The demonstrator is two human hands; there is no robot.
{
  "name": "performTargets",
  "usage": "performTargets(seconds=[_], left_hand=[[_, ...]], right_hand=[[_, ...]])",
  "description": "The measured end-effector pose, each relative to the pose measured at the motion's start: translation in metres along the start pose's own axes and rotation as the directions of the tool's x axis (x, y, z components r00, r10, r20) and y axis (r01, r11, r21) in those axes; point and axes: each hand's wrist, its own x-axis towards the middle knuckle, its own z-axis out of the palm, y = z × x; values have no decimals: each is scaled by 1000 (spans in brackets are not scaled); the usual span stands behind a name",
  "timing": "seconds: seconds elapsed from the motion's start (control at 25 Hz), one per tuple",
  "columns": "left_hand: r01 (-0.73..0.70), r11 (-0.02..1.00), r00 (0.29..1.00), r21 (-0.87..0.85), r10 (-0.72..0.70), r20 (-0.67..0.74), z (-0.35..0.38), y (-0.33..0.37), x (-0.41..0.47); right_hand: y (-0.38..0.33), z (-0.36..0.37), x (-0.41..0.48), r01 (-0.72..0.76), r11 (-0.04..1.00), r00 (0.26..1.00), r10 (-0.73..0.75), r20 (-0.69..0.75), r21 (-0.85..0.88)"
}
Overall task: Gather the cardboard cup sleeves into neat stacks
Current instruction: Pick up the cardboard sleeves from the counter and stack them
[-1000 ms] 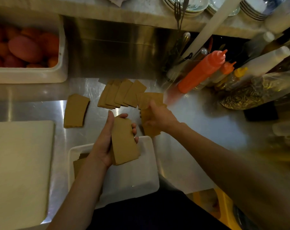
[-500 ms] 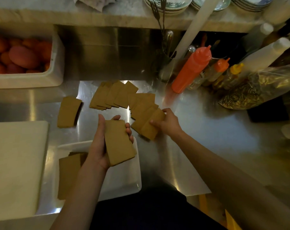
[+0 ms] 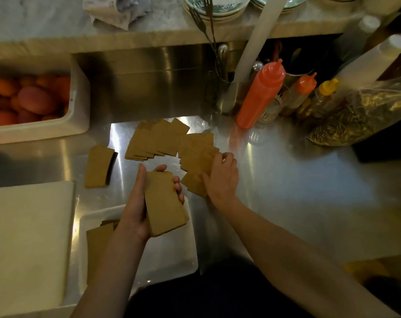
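Note:
My left hand (image 3: 137,203) grips a squared stack of brown cardboard cup sleeves (image 3: 164,203) above the white tray (image 3: 172,260). My right hand (image 3: 221,177) rests on a fanned group of sleeves (image 3: 196,157) on the steel counter, fingers curled over their right edges. Another fanned row of sleeves (image 3: 157,140) lies just behind. A small separate stack (image 3: 98,166) sits to the left. More sleeves (image 3: 98,244) lie in the tray, partly hidden by my left forearm.
A white cutting board (image 3: 27,244) lies at the left. A white bin of red-orange fruit (image 3: 80,106) stands at back left. Squeeze bottles (image 3: 261,92), a utensil holder (image 3: 227,97) and a clear bag (image 3: 360,115) crowd the back right. A shelf with plates runs above.
My right hand has slid forward over the fanned sleeves, from their near end to covering their right side. My left hand keeps its stack, barely moved.

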Motion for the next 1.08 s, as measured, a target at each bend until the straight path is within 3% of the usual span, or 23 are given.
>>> performTargets(seconds=[0.04, 0.12, 0.2, 0.28, 0.36, 0.6, 0.76, 0.84, 0.96, 1.08], left_hand=[[3, 1000, 1000, 5, -3, 4, 1, 0, 0], [6, 1000, 1000, 20, -6, 8, 1, 0, 0], [5, 1000, 1000, 30, -6, 11, 1, -1, 0], [11, 999, 1000, 31, -11, 5, 1, -2, -1], [13, 999, 1000, 32, -13, 0, 0, -2, -1], [26, 999, 1000, 21, -26, 13, -1, -6, 0], [34, 999, 999, 11, -34, -2, -1, -6, -1], [36, 999, 999, -1, -36, 2, -1, -6, -2], [29, 1000, 999, -7, -29, 16, -1, -4, -2], [14, 1000, 999, -14, -13, 31, -2, -1, -3]], right_hand=[[1, 0, -1, 0, 1000, 1000, 0, -5, 23], [3, -3, -4, -50, 959, 997, 29, 78, 280], [7, -12, -7, -148, 817, 979, 42, 199, 557], [19, -26, -11, -223, 706, 957, 27, 290, 672], [35, -38, -15, -246, 690, 935, -15, 354, 680], [72, -56, -13, -249, 824, 862, -51, 504, 509], [62, -66, 8, 8, 927, 858, -199, 473, 375], [44, -68, 27, 211, 948, 803, -306, 511, 237], [6, -63, 57, 537, 844, 676, -425, 602, -7], [-25, -55, 73, 703, 702, 577, -467, 670, -116]])
